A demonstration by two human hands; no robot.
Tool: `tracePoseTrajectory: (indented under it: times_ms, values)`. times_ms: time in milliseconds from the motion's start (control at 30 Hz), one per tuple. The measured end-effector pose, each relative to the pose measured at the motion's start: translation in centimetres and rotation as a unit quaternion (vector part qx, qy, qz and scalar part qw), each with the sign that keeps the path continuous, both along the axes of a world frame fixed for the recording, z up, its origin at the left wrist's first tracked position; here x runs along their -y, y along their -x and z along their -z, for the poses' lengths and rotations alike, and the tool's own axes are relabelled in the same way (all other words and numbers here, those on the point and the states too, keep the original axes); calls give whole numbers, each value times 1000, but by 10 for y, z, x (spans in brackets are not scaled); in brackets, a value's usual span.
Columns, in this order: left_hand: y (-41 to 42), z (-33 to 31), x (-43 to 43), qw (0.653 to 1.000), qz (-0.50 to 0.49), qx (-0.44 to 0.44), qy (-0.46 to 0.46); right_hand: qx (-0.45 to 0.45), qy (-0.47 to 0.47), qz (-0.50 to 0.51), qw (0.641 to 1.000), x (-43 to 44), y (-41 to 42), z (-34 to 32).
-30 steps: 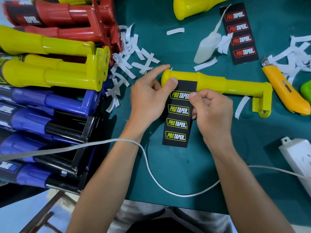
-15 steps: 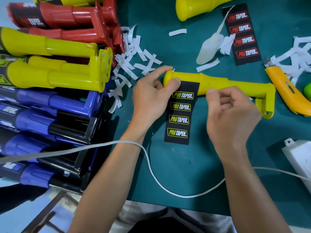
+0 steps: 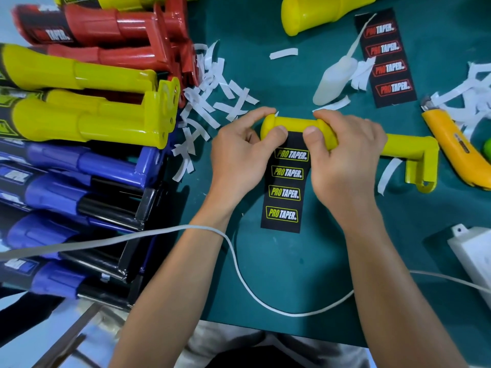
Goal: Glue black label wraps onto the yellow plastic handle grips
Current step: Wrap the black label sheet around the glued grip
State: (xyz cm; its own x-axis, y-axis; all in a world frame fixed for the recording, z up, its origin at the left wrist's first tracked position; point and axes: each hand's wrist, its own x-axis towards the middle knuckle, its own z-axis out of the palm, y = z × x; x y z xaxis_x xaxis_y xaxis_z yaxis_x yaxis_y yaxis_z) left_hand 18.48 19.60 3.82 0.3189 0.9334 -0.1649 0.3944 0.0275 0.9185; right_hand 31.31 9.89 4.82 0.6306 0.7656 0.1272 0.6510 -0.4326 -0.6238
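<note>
A yellow handle grip (image 3: 292, 126) lies across the green mat, rounded end to the left and bracket end (image 3: 422, 166) to the right. A black label wrap (image 3: 285, 192) with yellow PRO TAPER logos is stuck by its top edge to the grip and lies flat toward me. My left hand (image 3: 239, 158) grips the rounded end, thumb on the label's top left corner. My right hand (image 3: 345, 152) curls over the grip's middle, its thumb pressing the label's top right corner.
Stacked red, yellow (image 3: 87, 120) and blue (image 3: 69, 187) finished handles fill the left. White backing strips (image 3: 212, 99) litter the mat. A glue bottle (image 3: 337, 78), a red-logo label (image 3: 386, 57), a yellow utility knife (image 3: 457, 152), a power strip (image 3: 475, 251) and a white cable (image 3: 239, 272) lie around.
My right hand left the label's side, lifted, and came down over the grip's middle with its thumb on the label's top edge. My left hand kept its hold.
</note>
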Motion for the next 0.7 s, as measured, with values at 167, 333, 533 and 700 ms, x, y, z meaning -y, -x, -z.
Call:
tracePoseTrajectory:
  times_ms: [167, 333, 533, 700]
  values:
    - [-1, -1, 1, 1000, -2, 14, 7, -19, -14, -4, 1000, 0, -1, 1]
    - [-1, -2, 1, 1000, -8, 23, 10, -36, -27, -6, 999, 1, -3, 2]
    - [-1, -4, 1, 1000, -11, 21, 6, -33, -28, -21, 999, 2, -7, 4]
    - [-2, -5, 2, 1000, -13, 18, 3, -45, -22, -49, 998, 9, -12, 4]
